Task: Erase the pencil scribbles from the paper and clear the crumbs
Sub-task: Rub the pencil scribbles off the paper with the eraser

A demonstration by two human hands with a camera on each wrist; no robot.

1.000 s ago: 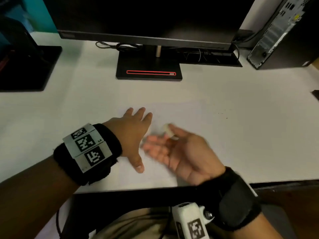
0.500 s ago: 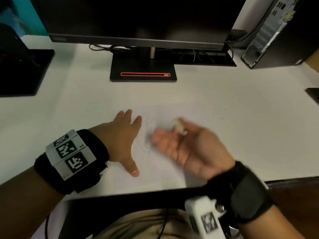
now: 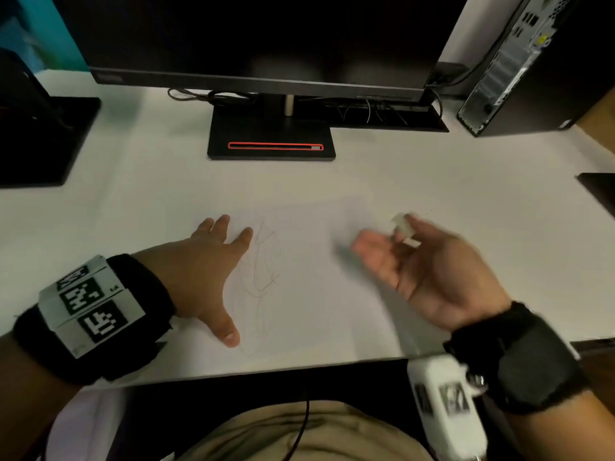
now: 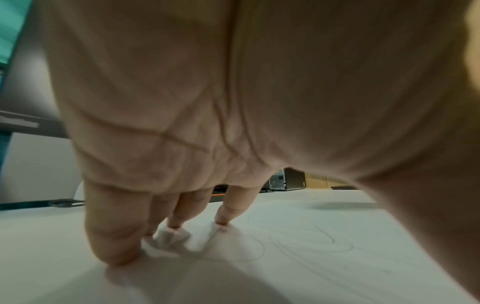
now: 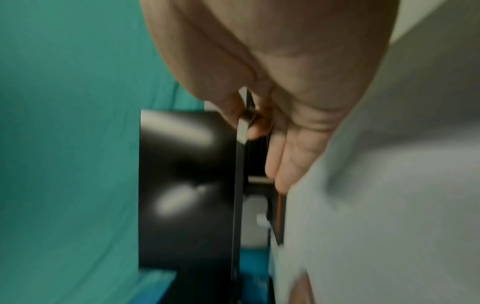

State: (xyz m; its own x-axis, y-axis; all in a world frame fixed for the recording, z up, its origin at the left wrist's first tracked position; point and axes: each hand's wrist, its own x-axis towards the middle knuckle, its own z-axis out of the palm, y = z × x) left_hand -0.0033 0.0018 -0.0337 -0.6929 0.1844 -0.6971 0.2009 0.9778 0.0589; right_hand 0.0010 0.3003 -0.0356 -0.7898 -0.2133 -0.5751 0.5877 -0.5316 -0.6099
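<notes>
Behind the left hand point(image 3: 203, 271), a wide black fabric wrist strap point(image 3: 146, 294) carries a pale grey block point(image 3: 90, 304) printed with black-and-white square code markers. Behind the right hand point(image 3: 432, 271), a matching black strap point(image 3: 529, 357) holds a white camera housing point(image 3: 446, 407) with similar markers. Beige trousers point(image 3: 299, 437) show below.

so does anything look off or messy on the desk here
Nothing is spilled or damaged. The paper lies flat, slightly askew to the desk edge, with faint pencil scribbles remaining beside the left hand pressing it down. The right hand holds the eraser off the sheet. Crumbs are too small to see.
</notes>
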